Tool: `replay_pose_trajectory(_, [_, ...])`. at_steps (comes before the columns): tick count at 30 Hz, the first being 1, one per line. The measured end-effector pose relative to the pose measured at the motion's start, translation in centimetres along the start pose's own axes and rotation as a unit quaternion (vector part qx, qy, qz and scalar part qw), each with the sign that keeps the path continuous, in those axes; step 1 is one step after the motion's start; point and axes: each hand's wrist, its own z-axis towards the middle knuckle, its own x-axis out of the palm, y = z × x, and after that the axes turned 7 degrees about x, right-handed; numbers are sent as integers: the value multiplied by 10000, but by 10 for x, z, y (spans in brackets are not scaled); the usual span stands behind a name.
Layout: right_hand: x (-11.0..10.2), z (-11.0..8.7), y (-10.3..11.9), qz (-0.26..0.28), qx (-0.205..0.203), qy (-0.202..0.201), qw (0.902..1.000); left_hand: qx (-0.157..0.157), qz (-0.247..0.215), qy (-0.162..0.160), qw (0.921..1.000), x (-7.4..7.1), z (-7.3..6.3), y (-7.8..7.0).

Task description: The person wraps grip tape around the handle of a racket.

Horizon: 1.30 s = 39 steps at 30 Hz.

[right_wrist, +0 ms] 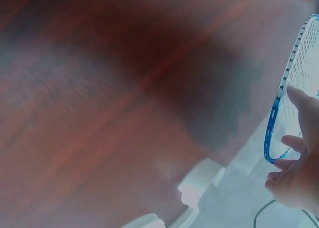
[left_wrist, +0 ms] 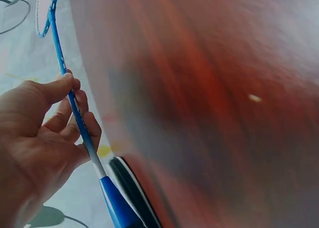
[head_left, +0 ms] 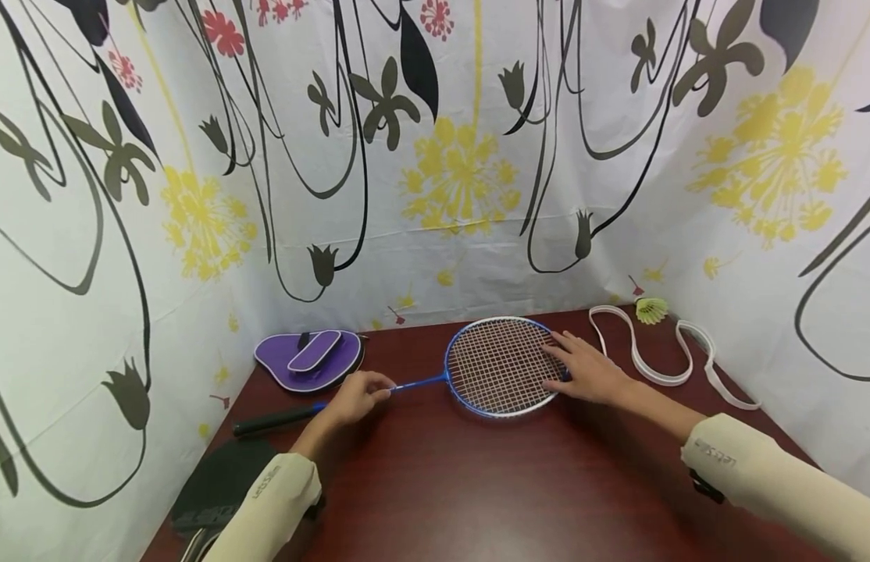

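A blue and white badminton racket [head_left: 501, 367] stretches across the middle of the head view, its dark handle [head_left: 276, 420] to the left. My left hand [head_left: 358, 396] pinches the blue shaft [left_wrist: 77, 111] between thumb and fingers, as the left wrist view shows. At the far end of the racket head, my right hand [head_left: 586, 371] has its fingers spread over the strings and rim. The right wrist view shows its thumb and fingers [right_wrist: 294, 143] beside the blue rim [right_wrist: 271, 123]. Part of the rim is hidden behind this hand.
Behind the left hand lies a purple paddle case [head_left: 273, 349]. A dark table tennis bat [head_left: 220, 476] lies at the left edge, partly covered by the sleeve. A white strap [head_left: 660, 376] and a yellow shuttlecock [head_left: 650, 311] are at the right back. Patterned cloth [head_left: 435, 195] surrounds the reddish-brown table [head_left: 463, 484].
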Motion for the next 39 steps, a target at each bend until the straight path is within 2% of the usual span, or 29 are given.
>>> replay_pose_trajectory(9, [-17,18,-2,5,111,-541,9985,-295,-175,-270,9990,0,15,-21])
replay_pose_trajectory(16, [-29,40,3,21,-478,-1153,9922,-321,-17,-874,9957,3,28,-45])
replay_pose_trajectory(20, [-46,52,22,254,-449,-1216,9912,-538,-298,-1198,9909,5,39,-63])
replay_pose_trajectory(23, [-57,61,37,379,-421,-1278,9902,-740,-641,-1424,9850,8,47,-74])
replay_pose_trajectory(28, [-68,74,59,549,-480,-1321,9885,-1085,-1111,-1846,9705,11,60,-94])
replay_pose_trajectory(31, [-72,80,70,631,-516,-1353,9874,-1121,-1327,-2063,9629,11,67,-105])
replay_pose_trajectory(35, [-74,87,82,765,-471,-1520,9843,-1153,-1678,-2197,9541,11,76,-118])
replay_pose_trajectory(39, [-75,94,92,1017,-413,-1742,9786,-1322,-2045,-2271,9429,13,84,-128])
